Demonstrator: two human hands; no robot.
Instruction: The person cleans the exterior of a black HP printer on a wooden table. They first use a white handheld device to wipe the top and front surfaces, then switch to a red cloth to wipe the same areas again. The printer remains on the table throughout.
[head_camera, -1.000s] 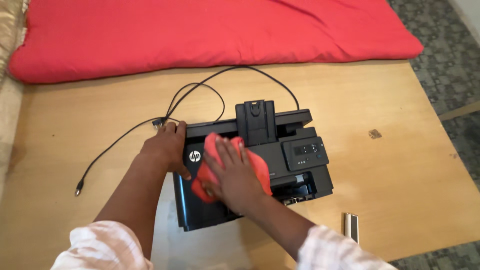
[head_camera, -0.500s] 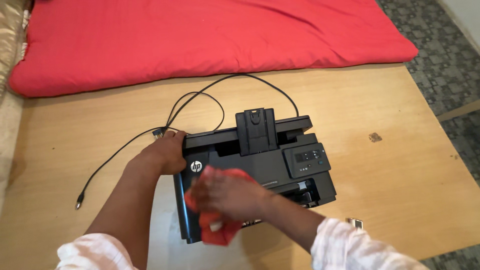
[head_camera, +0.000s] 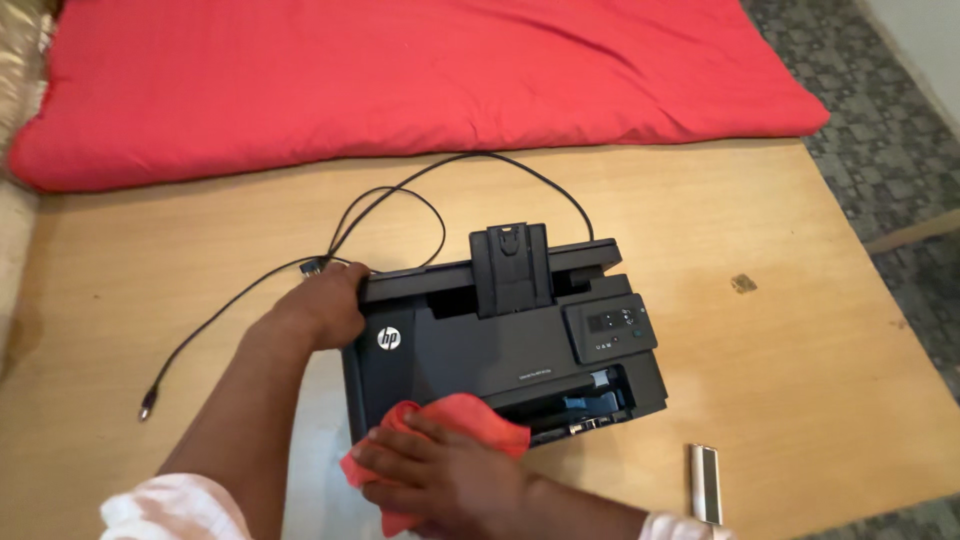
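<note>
- Pale wooden table (head_camera: 800, 360) fills most of the view, with patterned grey floor (head_camera: 900, 150) past its right edge.
- Nearest to me, my right hand (head_camera: 440, 475) lies flat with the fingers spread over a red cloth (head_camera: 470, 420), pressing it against the near front edge of the black printer (head_camera: 500, 350).
- Just right of that hand, near the table's near edge, lies a small silvery oblong object (head_camera: 705, 482); it is well apart from the printer.
- My left hand (head_camera: 325, 305) grips the printer's far left corner, fingers curled around the edge, closed on the casing.
- On the printer's left front face there is a small round white logo mark (head_camera: 388, 339); I cannot make out anything finer.
- On its right top sits a slanted control panel (head_camera: 610, 328), dark grey, with a small rectangular display and a few tiny buttons.
- At the middle far edge a black paper support flap (head_camera: 512, 265) stands up.
- A black cable (head_camera: 400, 200) loops from behind the printer over the table to the left, its loose plug end (head_camera: 147, 405) lying near the left edge.
- A small dark mark (head_camera: 742, 283) shows on the wood to the right of the printer.
- Farthest away, a thick red cushion (head_camera: 400, 80) lies across the far side of the table.
</note>
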